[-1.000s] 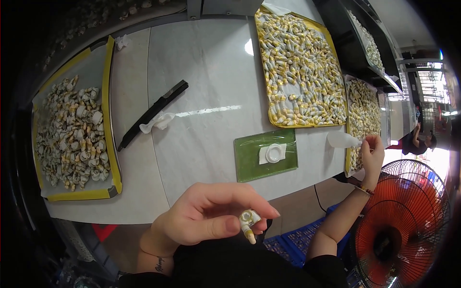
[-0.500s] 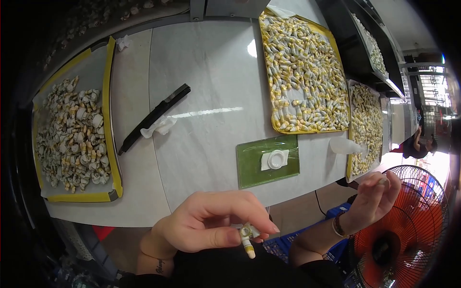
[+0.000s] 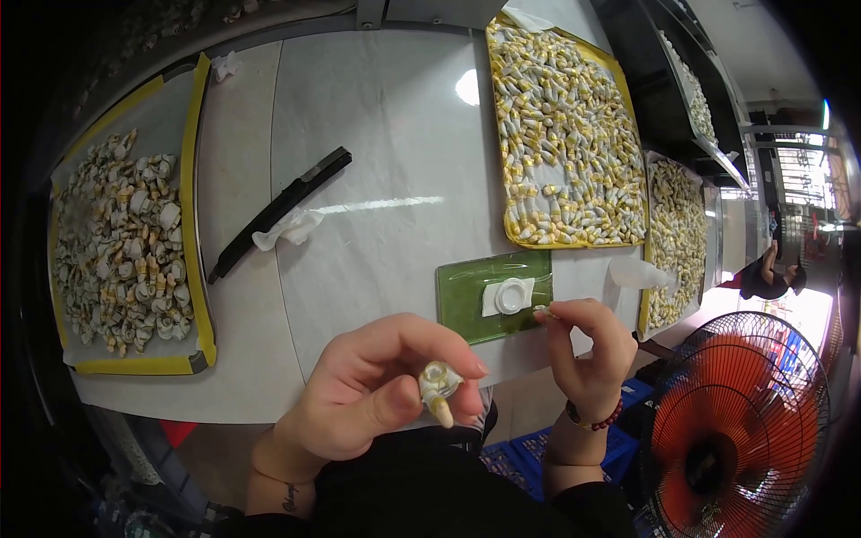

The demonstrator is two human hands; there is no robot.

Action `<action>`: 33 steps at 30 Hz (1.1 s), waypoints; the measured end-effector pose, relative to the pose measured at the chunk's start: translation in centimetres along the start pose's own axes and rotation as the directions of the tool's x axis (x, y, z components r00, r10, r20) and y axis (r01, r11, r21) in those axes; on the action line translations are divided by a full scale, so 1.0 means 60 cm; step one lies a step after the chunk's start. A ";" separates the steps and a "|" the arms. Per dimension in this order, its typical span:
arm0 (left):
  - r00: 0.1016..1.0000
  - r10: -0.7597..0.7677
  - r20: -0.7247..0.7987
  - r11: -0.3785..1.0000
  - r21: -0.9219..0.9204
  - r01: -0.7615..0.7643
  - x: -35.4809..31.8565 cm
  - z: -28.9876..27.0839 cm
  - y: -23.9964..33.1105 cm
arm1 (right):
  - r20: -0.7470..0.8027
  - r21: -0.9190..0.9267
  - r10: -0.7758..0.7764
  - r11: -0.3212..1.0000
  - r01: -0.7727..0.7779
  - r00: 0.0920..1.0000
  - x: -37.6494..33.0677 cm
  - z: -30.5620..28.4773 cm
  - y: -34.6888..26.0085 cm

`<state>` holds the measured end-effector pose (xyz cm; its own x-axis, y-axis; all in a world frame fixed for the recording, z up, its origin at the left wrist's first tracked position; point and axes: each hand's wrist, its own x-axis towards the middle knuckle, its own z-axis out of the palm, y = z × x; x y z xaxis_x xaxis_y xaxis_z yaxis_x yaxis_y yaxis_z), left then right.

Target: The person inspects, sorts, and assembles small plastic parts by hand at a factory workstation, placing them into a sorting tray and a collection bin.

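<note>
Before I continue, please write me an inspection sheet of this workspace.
Surface: pale table, shiny in places.
Things: white-and-gold piece; tiny pale piece; green pad under white dish; loaded yellow-edged trays left and right; pale bottle.
Clutter: crumpled tissue against black bar.
Hands: left hand pinches white-and-gold piece; right hand pinches tiny pale piece.
Cables: nothing seen.
Surroundings: orange fan, right; person in background.
</note>
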<state>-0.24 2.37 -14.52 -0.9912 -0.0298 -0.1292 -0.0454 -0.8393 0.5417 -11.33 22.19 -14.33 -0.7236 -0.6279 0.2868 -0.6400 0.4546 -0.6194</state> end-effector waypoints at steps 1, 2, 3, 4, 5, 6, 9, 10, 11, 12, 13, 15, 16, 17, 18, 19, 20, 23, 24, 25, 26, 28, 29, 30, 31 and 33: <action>1.000 0.001 -0.001 1.000 -0.001 -0.001 0.000 0.000 0.000 | 0.001 0.015 0.022 1.000 -0.022 1.000 0.000 0.001 -0.001; 1.000 0.009 -0.006 0.999 0.039 -0.009 0.001 0.001 -0.001 | 0.003 0.015 0.022 1.000 -0.022 1.000 0.003 0.002 0.000; 1.000 0.017 -0.009 0.997 0.080 -0.016 0.001 0.001 -0.001 | 0.009 -0.020 -0.076 0.997 0.076 0.997 0.010 0.002 0.001; 1.000 0.017 -0.010 0.997 0.079 -0.016 0.000 -0.004 0.000 | 0.019 -0.055 -0.173 0.983 0.174 0.985 0.014 0.002 0.002; 0.998 -0.022 0.056 0.999 0.032 0.020 -0.002 -0.012 0.002 | 0.019 -0.055 -0.173 0.983 0.174 0.985 0.016 0.003 0.002; 0.991 -0.057 0.123 0.998 -0.012 0.059 -0.003 -0.018 0.003 | 0.036 -0.090 -0.201 0.975 0.204 0.979 0.017 0.005 0.002; 0.990 -0.030 0.138 0.999 -0.019 0.033 -0.004 -0.022 0.002 | 0.086 -0.154 -0.247 0.954 0.258 0.965 0.021 0.006 -0.001; 0.990 -0.028 0.137 0.999 -0.019 0.031 -0.003 -0.017 0.002 | 0.117 -0.184 -0.263 0.942 0.281 0.958 0.022 0.007 -0.002; 0.998 -0.005 0.059 1.000 0.020 0.004 0.000 -0.008 0.002 | 0.118 -0.183 -0.265 0.941 0.283 0.957 0.022 0.007 -0.004; 1.000 0.021 -0.019 0.998 0.060 -0.020 0.001 -0.003 0.002 | 0.134 -0.187 -0.275 0.936 0.297 0.952 0.021 0.008 -0.006; 1.000 0.021 -0.018 0.998 0.060 -0.020 0.001 -0.009 0.001 | 0.148 -0.194 -0.283 0.931 0.309 0.948 0.020 0.008 -0.008; 0.986 -0.020 0.164 0.999 -0.038 0.026 -0.001 -0.026 -0.001 | 0.149 -0.191 -0.291 0.929 0.316 0.945 0.022 0.013 -0.008; 0.986 -0.019 0.164 0.999 -0.036 0.025 -0.001 -0.023 0.001 | 0.150 -0.185 -0.299 0.928 0.324 0.942 0.023 0.016 -0.010; 0.990 -0.013 0.140 0.999 -0.044 0.019 -0.002 -0.018 0.004 | 0.148 -0.184 -0.301 0.928 0.325 0.942 0.023 0.020 -0.012; 0.993 -0.007 0.114 0.999 -0.052 0.013 -0.002 -0.015 0.005 | 0.092 -0.172 -0.268 0.944 0.281 0.959 0.023 0.023 -0.015; 0.993 -0.005 0.117 0.999 -0.050 0.011 -0.003 -0.015 0.003 | 0.035 -0.160 -0.235 0.958 0.238 0.971 0.022 0.024 -0.016; 0.989 0.052 0.136 0.999 -0.008 -0.052 -0.004 -0.017 -0.002 | 0.032 -0.160 -0.238 0.958 0.240 0.971 0.019 0.022 -0.022; 0.968 0.179 0.175 0.975 0.097 -0.198 0.003 -0.018 -0.014 | -0.213 0.321 -0.026 0.942 0.095 0.977 0.004 0.004 -0.054; 0.949 0.251 0.192 0.946 0.159 -0.282 0.005 -0.016 -0.016 | -0.218 0.318 -0.025 0.943 0.095 0.976 0.006 0.006 -0.065; 0.950 0.247 0.191 0.946 0.165 -0.279 0.004 -0.019 -0.014 | -0.233 0.403 -0.052 0.904 0.145 0.971 0.007 0.019 -0.076; 0.950 0.251 0.185 0.919 0.264 -0.294 0.002 -0.023 -0.011 | -0.251 0.481 -0.078 0.855 0.194 0.965 0.010 0.029 -0.084; 0.950 0.253 0.183 0.882 0.360 -0.304 0.000 -0.024 -0.009 | -0.214 0.471 -0.112 0.858 0.203 0.970 0.017 0.035 -0.095; 0.956 0.251 0.155 0.893 0.345 -0.290 -0.001 -0.021 -0.010 | -0.171 0.457 -0.149 0.864 0.213 0.974 0.021 0.035 -0.098; 0.960 0.248 0.127 0.903 0.328 -0.277 -0.001 -0.019 -0.010 | -0.173 0.455 -0.148 0.865 0.212 0.974 0.021 0.035 -0.098; 0.960 0.249 0.126 0.902 0.330 -0.278 -0.001 -0.019 -0.009 | -0.167 0.442 -0.184 0.864 0.240 0.969 0.022 0.035 -0.096; 0.963 0.228 0.142 0.903 0.340 -0.264 -0.001 -0.021 -0.009 | -0.160 0.430 -0.221 0.862 0.269 0.962 0.022 0.035 -0.096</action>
<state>0.01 2.15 -15.83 -0.9828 -0.1433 0.1167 0.1781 -0.5656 0.8052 -8.08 17.41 -11.89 -0.5963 -0.6036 0.5292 -0.6348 -0.0489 -0.7711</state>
